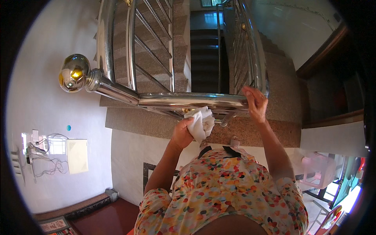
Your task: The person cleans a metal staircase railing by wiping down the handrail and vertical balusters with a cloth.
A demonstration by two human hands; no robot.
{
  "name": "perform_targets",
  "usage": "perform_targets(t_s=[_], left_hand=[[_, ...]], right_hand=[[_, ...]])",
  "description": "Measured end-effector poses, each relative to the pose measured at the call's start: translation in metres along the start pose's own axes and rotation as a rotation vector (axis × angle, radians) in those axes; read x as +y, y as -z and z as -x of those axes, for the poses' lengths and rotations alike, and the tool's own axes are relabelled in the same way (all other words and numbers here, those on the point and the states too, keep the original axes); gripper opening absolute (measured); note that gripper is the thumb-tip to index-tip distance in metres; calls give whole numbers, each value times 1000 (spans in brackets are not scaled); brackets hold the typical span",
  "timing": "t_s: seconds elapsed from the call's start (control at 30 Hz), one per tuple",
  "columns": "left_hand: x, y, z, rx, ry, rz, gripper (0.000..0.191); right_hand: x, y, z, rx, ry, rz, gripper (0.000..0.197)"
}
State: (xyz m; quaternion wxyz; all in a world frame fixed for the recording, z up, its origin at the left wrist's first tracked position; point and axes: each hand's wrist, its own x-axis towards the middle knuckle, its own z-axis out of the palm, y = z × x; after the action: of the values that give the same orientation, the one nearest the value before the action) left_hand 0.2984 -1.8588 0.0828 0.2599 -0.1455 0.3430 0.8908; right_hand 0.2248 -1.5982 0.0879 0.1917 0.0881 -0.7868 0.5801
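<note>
A crumpled white cloth (201, 124) is bunched in my left hand (182, 133), just below a polished metal handrail (191, 100). The cloth hides part of the lower rail. At the right end of this rail, my right hand (257, 103) rests with its fingers curled against the metal. Whether those fingers are closed around the tube is not plain. To the left, a shiny ball finial (74, 72) with gold reflections tops the newel post (117, 91).
Behind the rail, brown stone stairs (152, 58) climb on the left and dark steps (205, 55) lie in the middle. A wall box (77, 156) with loose cables hangs at left. A pink plastic stool (318, 170) stands at right, and a dark red surface (108, 218) is at lower left.
</note>
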Motion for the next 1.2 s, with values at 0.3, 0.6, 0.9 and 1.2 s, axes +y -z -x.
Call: perform_targets(t_s=[0.3,0.6,0.9,1.2], left_hand=[[-10,-19,-14,-91,-21,7,58],[-23,-82,-24,-169,-342,-1029,61],[-10,-74,-38,-123,-690,-1515,36],[38,-61,-92,239,-1192,-1647,15]], right_hand=[[-21,2,71,-397,-312,-373,24],[-45,2,72,-530,-470,-604,38],[-5,58,100,-10,-770,-1020,37],[67,39,134,222,-997,-1317,52]])
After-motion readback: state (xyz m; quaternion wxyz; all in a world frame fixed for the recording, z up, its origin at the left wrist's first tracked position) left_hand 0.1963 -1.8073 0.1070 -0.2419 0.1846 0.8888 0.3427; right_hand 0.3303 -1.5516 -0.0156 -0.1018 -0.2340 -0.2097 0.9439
